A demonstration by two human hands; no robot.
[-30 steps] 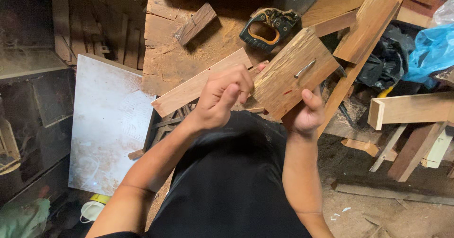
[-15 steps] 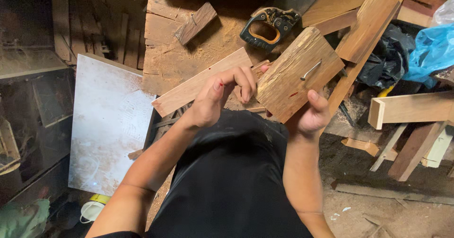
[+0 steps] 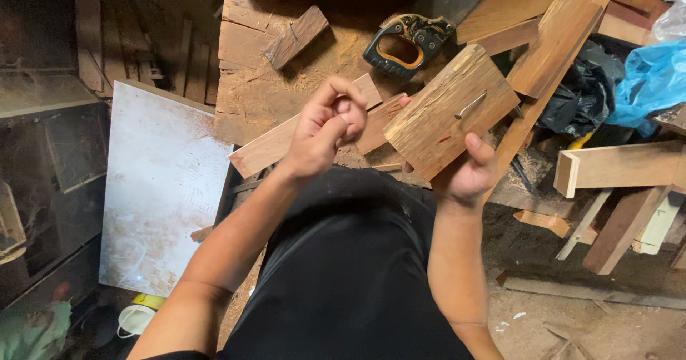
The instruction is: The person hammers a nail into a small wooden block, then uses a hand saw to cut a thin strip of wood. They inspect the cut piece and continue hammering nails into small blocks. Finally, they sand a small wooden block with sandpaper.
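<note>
My right hand (image 3: 468, 173) grips a rough square wooden block (image 3: 446, 113) from below and holds it tilted above the workbench (image 3: 246, 95). A bent metal nail (image 3: 471, 105) sticks out of the block's top face. My left hand (image 3: 330, 125) hovers just left of the block with its fingers curled into a loose fist. It does not touch the block, and I see nothing in it. A long pale plank (image 3: 282, 144) lies under the left hand.
A hand saw with a black and green handle (image 3: 407, 42) lies on the bench behind the block, with a small wood offcut (image 3: 296, 37) to its left. A white panel (image 3: 164, 188) leans at the left. Planks, a black bag (image 3: 579, 95) and a blue plastic bag (image 3: 650, 81) crowd the right.
My left hand has let go of the block's left edge, drawn back to the left and curled shut. The block has stayed in my right hand and tilted slightly.
</note>
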